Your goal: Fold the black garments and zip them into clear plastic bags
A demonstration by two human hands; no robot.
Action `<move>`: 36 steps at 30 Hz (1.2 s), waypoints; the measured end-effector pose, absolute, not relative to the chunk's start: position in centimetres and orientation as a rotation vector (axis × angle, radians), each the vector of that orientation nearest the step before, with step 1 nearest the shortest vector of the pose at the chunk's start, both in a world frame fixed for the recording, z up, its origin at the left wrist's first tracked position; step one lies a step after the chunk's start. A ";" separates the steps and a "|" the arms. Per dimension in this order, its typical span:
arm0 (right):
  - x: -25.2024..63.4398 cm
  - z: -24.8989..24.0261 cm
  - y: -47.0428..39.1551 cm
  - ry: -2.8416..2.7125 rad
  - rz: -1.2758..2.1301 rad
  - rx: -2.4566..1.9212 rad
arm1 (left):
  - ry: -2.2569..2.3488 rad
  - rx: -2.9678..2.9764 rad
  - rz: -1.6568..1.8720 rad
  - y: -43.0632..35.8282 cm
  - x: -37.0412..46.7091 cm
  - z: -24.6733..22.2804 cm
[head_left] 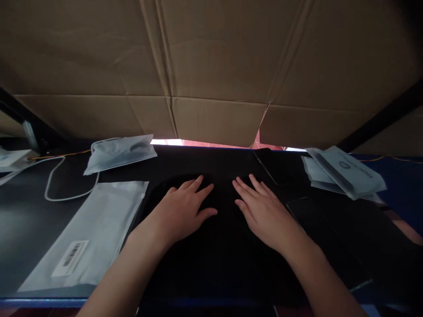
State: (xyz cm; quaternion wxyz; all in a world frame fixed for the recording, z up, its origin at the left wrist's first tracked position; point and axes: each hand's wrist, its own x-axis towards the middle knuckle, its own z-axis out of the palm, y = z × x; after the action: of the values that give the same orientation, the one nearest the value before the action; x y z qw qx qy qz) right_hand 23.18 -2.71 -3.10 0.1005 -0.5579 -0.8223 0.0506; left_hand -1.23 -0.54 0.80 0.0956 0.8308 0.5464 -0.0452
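My left hand (185,209) lies palm down on the black table surface (211,281), fingers spread, holding nothing. Mirroring it, my right hand (264,209) also rests flat with its fingers apart and nothing in them. A frosted zip pouch with a barcode label (95,233) lies left of my left hand, partly behind the forearm. Beyond it sits a smaller frosted pouch (122,154). Just past my right hand is a dark, phone-like slab (272,167). Another dark flat object (327,233) lies beside my right forearm.
Several frosted pouches with dark print (346,171) are stacked at the right. A white cable (49,185) loops at the left near a white item (15,160). Brown cardboard (211,66) stands across the back between dark metal bars. Skin shows at the far right edge.
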 end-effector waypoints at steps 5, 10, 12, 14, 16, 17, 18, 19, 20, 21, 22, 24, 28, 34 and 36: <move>23.3 -4.4 -2.5 -2.375 0.091 -1.727 | 1.647 2.458 -0.177 -0.4 -1.9 0.4; 24.5 -3.5 -0.6 -2.264 -0.061 -1.744 | 1.683 2.597 -0.048 1.2 -2.1 0.7; 25.2 -3.2 0.5 -2.242 -0.104 -1.747 | 1.725 2.649 0.021 2.2 -1.9 0.5; 25.8 -2.9 1.2 -2.243 -0.133 -1.729 | 1.755 2.686 0.057 2.9 -1.8 0.2; 26.2 -2.5 1.2 -2.246 -0.165 -1.687 | 1.768 2.713 0.073 3.1 -2.1 0.1; 26.4 -2.3 0.8 -2.242 -0.183 -1.664 | 1.772 2.727 0.085 2.9 -2.3 0.1; 26.5 -2.1 0.2 -2.233 -0.205 -1.632 | 1.778 2.739 0.106 2.6 -2.6 0.2; 26.7 -1.9 -0.5 -2.221 -0.225 -1.587 | 1.785 2.751 0.136 2.2 -2.9 0.4; 27.0 -1.8 -1.3 -2.207 -0.245 -1.543 | 1.789 2.763 0.173 1.8 -3.2 0.5; 27.2 -1.8 -2.2 -2.191 -0.262 -1.470 | 1.781 2.778 0.211 1.4 -3.4 0.6; 27.5 -1.8 -2.9 -2.186 -0.273 -1.415 | 1.761 2.795 0.248 1.1 -3.5 0.7; 28.0 -2.0 -4.2 -2.187 -0.278 -1.343 | 1.676 2.840 0.288 1.1 -3.6 0.5; 28.8 -2.3 -5.5 -2.220 -0.250 -1.327 | 1.454 2.942 0.240 1.9 -3.3 -0.1; 30.1 -4.5 -7.9 -2.245 -0.154 -1.351 | 1.502 2.995 0.372 -1.2 -5.5 -0.3; 30.4 -5.3 -8.8 -2.285 -0.014 -1.384 | 1.486 2.981 0.336 -2.6 -6.4 -0.8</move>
State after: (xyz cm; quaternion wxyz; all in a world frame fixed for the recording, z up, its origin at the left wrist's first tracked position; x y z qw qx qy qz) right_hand 30.40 -8.79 -5.30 0.2329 -0.5039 -0.8318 -0.0052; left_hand -6.36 -2.58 -0.85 -0.1028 0.8857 0.4416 0.0997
